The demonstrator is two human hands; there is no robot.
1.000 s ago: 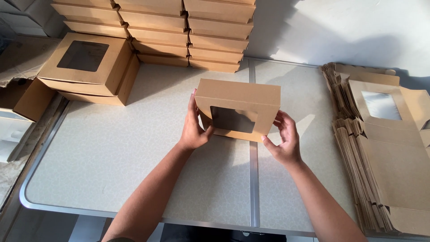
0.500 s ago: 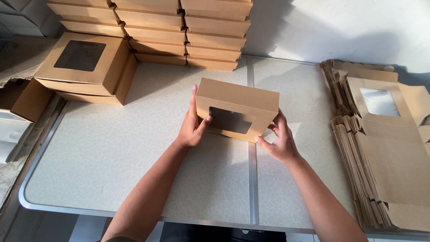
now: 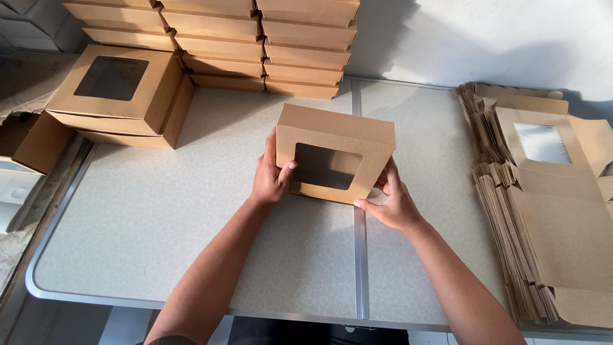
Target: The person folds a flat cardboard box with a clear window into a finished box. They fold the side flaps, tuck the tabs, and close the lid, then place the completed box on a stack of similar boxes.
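Observation:
A brown cardboard box [image 3: 335,153] with a clear window in its lid stands tilted on the pale table [image 3: 140,223], window facing me. My left hand [image 3: 271,176] grips its left side, thumb on the front face. On the box's lower right corner rests my right hand [image 3: 391,203], fingers curled behind the edge and thumb along the bottom.
Two folded window boxes [image 3: 121,96] sit stacked at the far left. Rows of closed brown boxes [image 3: 255,38] are piled along the back wall. A thick stack of flat box blanks [image 3: 543,204] fills the table's right side. A metal seam [image 3: 361,255] runs down the table.
The box has been turned between both hands, so its window now faces me more squarely. My hands shifted slightly with it and stayed on its sides.

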